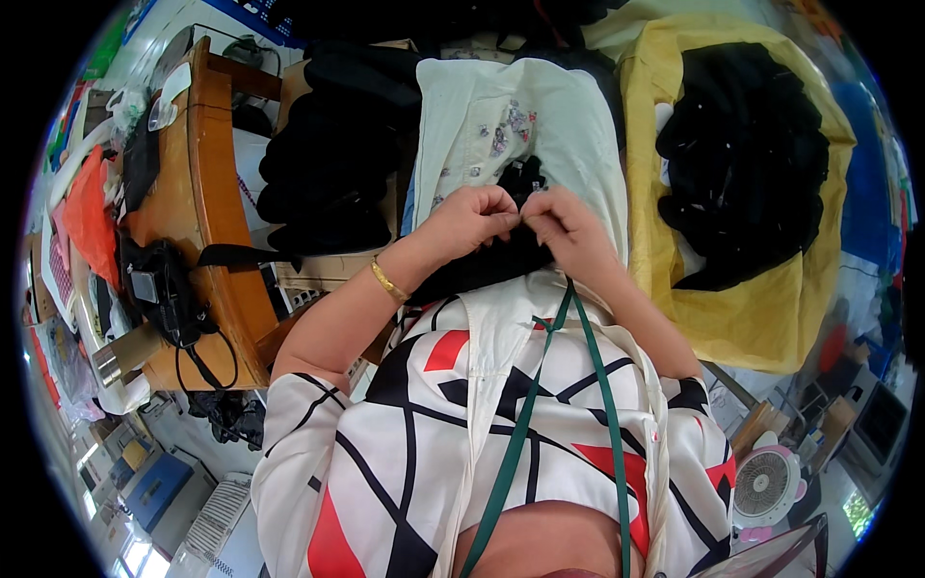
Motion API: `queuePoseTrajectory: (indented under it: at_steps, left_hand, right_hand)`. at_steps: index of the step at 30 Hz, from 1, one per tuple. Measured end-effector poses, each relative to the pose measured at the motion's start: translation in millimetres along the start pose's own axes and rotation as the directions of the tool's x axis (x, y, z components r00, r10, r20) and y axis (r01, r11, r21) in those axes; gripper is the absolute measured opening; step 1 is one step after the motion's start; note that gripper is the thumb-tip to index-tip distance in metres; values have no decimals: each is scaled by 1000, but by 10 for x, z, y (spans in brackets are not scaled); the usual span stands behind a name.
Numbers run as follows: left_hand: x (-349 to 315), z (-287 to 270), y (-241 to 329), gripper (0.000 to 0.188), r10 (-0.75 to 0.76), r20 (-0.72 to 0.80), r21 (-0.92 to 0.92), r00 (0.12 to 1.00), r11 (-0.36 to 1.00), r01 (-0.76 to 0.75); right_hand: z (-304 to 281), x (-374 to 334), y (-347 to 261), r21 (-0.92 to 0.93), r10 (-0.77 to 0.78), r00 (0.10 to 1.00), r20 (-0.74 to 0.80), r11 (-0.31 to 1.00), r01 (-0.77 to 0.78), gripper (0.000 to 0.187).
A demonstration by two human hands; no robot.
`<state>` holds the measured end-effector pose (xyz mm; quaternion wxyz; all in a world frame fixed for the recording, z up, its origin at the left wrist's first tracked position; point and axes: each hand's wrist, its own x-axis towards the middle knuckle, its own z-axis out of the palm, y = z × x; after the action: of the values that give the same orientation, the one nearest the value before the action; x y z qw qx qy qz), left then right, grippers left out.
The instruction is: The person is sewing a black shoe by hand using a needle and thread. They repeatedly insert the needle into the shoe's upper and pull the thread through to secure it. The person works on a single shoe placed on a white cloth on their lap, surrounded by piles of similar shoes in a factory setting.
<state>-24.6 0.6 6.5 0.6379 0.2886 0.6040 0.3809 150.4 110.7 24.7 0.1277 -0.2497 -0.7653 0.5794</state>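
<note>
My left hand (482, 220) and my right hand (570, 229) meet over my lap, their fingertips pinched close together. Whatever sits between the fingertips is too small to make out. Black fabric (520, 258) lies beneath both hands, and a dark bunched part of it (520, 175) shows just beyond the fingers, with small shiny bits beside it. Farther out, a pale cloth (578, 116) spreads over the surface before me, bearing clusters of small purple and red pieces (501, 140) that may be loose or printed.
At the left, a pile of black fabric pieces (332, 164) lies by a wooden table (207, 154) with a black pouch (159, 289). To the right, a yellow cloth-lined container (742, 332) holds more black pieces (747, 173). A fan (766, 482) stands at lower right.
</note>
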Motion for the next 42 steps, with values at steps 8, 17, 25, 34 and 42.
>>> queuePoseTrajectory:
  at_steps: [8, 17, 25, 34, 42]
  left_hand:
    - [-111, 184, 35, 8, 388, -76, 381, 919, 863, -332]
    - [-43, 325, -70, 7, 778, 45, 927, 626, 201, -317]
    - [1, 328, -11, 12, 618, -33, 862, 786, 416, -290]
    - [84, 332, 258, 9, 874, -15, 816, 486, 291, -498]
    - [201, 424, 114, 10, 822, 46, 823, 568, 291, -488]
  right_hand:
    - [-227, -54, 148, -411, -125, 990, -70, 908, 86, 9]
    - [-216, -64, 61, -208, 13, 995, -95, 978, -33, 6]
    - [-107, -17, -115, -47, -11, 998, -66, 999, 8, 6]
    - [-430, 143, -542, 19, -138, 962, -234, 989, 147, 5]
    - [-522, 48, -265, 27, -96, 981, -170, 994, 101, 6]
